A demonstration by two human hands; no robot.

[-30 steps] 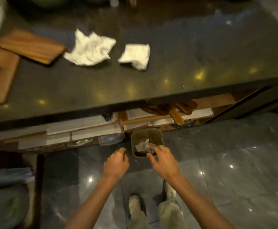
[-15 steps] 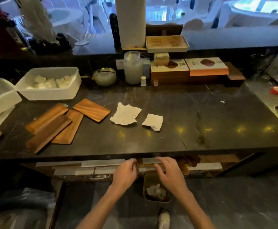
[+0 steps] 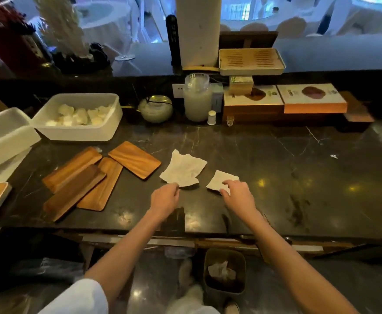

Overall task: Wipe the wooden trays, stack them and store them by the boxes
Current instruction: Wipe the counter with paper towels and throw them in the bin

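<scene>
Several wooden trays lie on the left of the dark counter (image 3: 276, 173): a short one (image 3: 134, 162) and three long ones (image 3: 72, 168) (image 3: 74, 192) (image 3: 100, 184) that overlap. A large crumpled paper towel (image 3: 183, 169) and a small folded paper towel (image 3: 218, 181) lie mid-counter. My left hand (image 3: 165, 198) has its curled fingertips at the large towel's near corner. My right hand (image 3: 238, 196) pinches the small towel's near edge. Flat boxes (image 3: 253, 98) (image 3: 312, 98) stand at the back.
Two white tubs (image 3: 76, 130) (image 3: 1, 139) sit at the left, one holding white pieces. A paper roll (image 3: 198, 30), a jar (image 3: 197, 98), a teapot (image 3: 156, 108) and a slatted tray (image 3: 251, 60) line the back. A bin (image 3: 225, 286) with crumpled paper stands on the floor below.
Both hands rose from the bin under the counter up onto the countertop and reached the two paper towels. The view lifted from the floor to the counter.
</scene>
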